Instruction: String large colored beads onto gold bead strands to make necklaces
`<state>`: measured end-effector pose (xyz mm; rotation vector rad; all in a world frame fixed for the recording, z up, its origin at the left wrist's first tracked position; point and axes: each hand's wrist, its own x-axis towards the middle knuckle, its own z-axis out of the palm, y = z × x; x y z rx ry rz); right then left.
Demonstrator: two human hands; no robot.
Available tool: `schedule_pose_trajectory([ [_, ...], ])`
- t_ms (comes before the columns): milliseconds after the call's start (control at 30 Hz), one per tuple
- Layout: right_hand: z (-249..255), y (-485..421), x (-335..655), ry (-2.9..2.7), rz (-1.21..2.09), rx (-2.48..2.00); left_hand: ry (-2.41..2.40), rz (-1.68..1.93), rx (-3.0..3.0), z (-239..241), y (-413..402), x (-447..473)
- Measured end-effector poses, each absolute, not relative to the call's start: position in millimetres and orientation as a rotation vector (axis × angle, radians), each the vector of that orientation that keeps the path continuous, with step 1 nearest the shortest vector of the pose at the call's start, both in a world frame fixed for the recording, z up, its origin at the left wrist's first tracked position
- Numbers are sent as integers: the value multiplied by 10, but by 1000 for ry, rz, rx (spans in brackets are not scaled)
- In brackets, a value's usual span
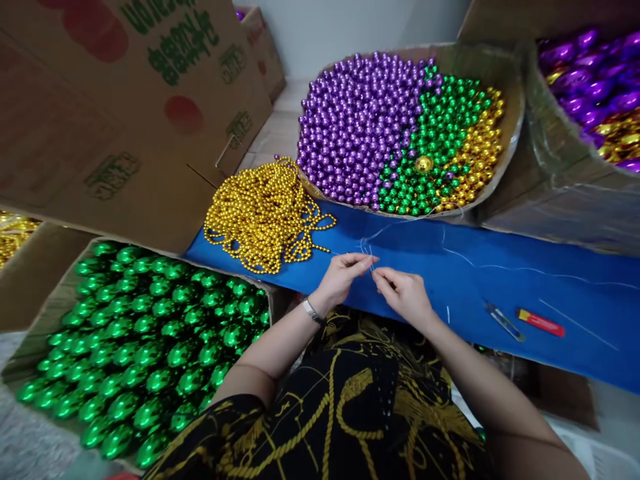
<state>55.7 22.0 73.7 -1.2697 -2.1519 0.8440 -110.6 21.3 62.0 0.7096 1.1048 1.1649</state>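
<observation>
Here: two hands at mid-tabletop. Left hand [344,272] and right hand [404,293] meet tip to tip, fingers narrow, each pinching one thin pale thread [371,255]. The thread loops just above the fingertips and trails right.

One band [313,311] on the left wrist.

One heap of gold strings [265,213] just left of the hands, against the mixed box [513,113]. That box holds loose beads in three colours (purple, green, gold) and one bigger gold ball [424,163].

One green-bead box [43,327] at lower left. One side box [550,180] at right with purple and gold balls.

One red lighter [540,323] and one metal clipper [505,323] lie side by side, right of the hands.

Tabletop [500,247] blue. A big cardboard flap [100,133] crowds the upper left. Pale wall [350,27] behind, pale floor [277,130] below it.
</observation>
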Motion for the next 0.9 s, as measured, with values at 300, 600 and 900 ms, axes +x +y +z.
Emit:
schedule_pose_trajectory([
  [300, 863, 265, 809, -2321, 494, -1223, 1095, 1034, 1048, 755, 213, -1112],
  [600, 984, 656, 970, -2486, 481, -649, 827, 719, 1075, 961, 265, -1175],
  [900, 886, 349, 838, -1768, 1095, -1133, 1067, 1045, 976, 774, 221, -1094],
])
